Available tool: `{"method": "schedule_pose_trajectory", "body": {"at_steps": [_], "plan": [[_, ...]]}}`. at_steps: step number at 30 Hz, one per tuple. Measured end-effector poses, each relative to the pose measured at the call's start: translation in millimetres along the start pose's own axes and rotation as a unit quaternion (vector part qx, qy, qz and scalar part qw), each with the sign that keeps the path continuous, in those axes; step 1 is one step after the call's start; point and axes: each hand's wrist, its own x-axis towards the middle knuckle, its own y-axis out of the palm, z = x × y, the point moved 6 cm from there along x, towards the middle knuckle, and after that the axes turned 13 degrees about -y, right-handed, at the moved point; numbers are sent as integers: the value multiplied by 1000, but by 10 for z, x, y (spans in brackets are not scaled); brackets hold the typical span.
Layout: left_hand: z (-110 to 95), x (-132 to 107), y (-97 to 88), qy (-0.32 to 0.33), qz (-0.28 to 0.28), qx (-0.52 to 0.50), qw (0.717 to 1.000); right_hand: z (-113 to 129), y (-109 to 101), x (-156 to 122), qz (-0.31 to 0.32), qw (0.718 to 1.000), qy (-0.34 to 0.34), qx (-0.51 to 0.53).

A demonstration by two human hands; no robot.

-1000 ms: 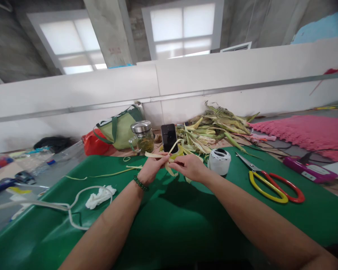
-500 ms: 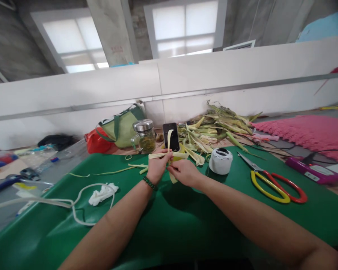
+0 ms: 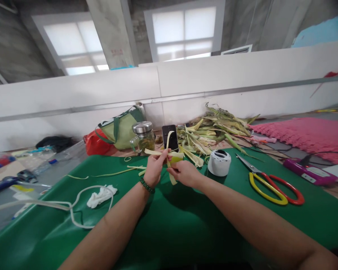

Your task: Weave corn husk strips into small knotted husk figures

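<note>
Pale yellow-green corn husk strips [image 3: 172,179] cross each other between my two hands, above the green mat. My left hand [image 3: 154,167], with a dark green bead bracelet [image 3: 147,185] at the wrist, pinches the strips where they cross. One strip stands up and curls over at its tip; another sticks out to the left. My right hand [image 3: 186,173] is closed at the lower part of the strips, fingertips pressed together by the hanging end. Just behind the hands is a yellow-green thing [image 3: 177,157], partly hidden. A phone [image 3: 169,137] leans upright behind them.
A heap of corn husks [image 3: 219,123] lies at the back. Right of my hands are a white roll [image 3: 219,164] and large scissors [image 3: 266,182]. A glass jar mug [image 3: 143,137] and green bag [image 3: 116,129] stand back left. White cord [image 3: 73,204] and crumpled tissue [image 3: 101,195] lie left on the green mat [image 3: 157,232].
My left hand has turned slightly and shifted left and down, and the crossed strips have tilted with it. My right hand stays close to the lower end. The view has shifted slightly.
</note>
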Motion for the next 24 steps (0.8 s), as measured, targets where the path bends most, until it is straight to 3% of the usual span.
{"method": "schedule_pose_trajectory", "body": {"at_steps": [7,13,16,18,22,24], "plan": [[20,22,-43,-64,24,-26,997,-1,-46,-6,-2,1000,-22,-4],[96,47,-45,-49,-21,-29,998,187,20,-32,24,996,-48,-72],[69,58,-47,-15,-22,24,999,196,5,-50,35,995,-44,-81],[21,46,-16,24,1,99,995,179,-105,-68,-2,996,-52,-71],[-1,-38,131,85,86,264,957,41,-456,-131,-168,985,-37,-31],[18,-97,204,107,115,325,933,-49,-477,-116,-162,986,-24,-16]]}}
